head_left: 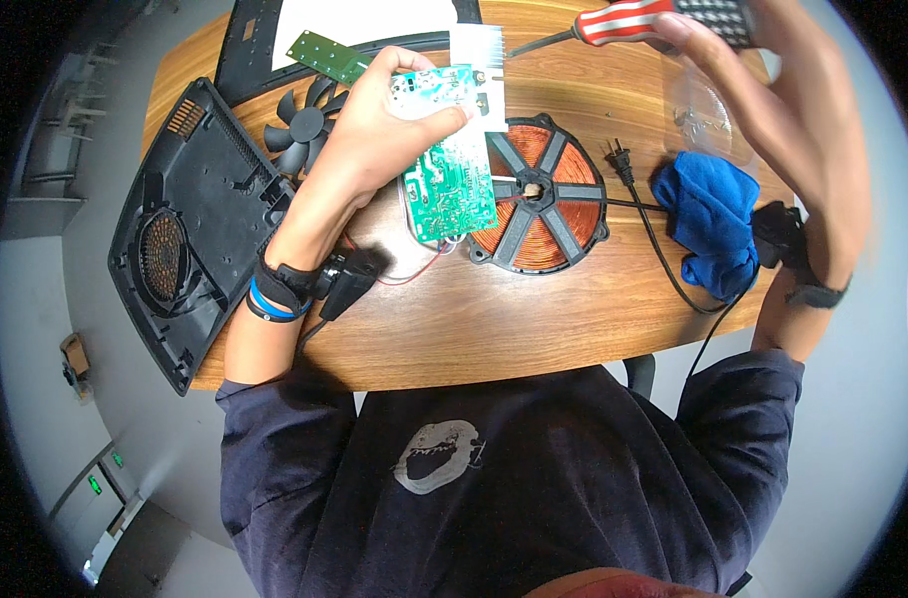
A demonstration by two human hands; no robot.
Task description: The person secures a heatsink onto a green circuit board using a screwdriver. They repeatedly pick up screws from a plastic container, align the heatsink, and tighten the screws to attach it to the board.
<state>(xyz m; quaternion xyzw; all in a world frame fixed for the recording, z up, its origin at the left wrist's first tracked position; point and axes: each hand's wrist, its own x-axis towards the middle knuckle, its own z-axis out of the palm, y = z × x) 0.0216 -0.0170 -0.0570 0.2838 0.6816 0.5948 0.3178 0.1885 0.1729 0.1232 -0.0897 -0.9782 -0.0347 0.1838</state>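
Note:
My left hand (379,135) grips a green circuit board (446,194), thumb across its upper part and fingers behind it. A silver finned heat sink (492,75) is attached at the board's upper right edge. In my right hand (773,90), raised at the upper right, is a screwdriver (623,22) with a red and white handle. Its shaft points left, with the tip close to the heat sink's right side; I cannot tell whether they touch. Behind and right of the board lies a round copper coil (544,194) on a black spoked frame.
On the wooden table (454,344) a black plastic housing (200,229) lies at left, beside a black fan (304,122). A narrow green board (324,55) sits near a black-framed white panel (364,18). At right are a blue cloth (708,219), a plug cord (623,159) and a clear plastic container (703,115).

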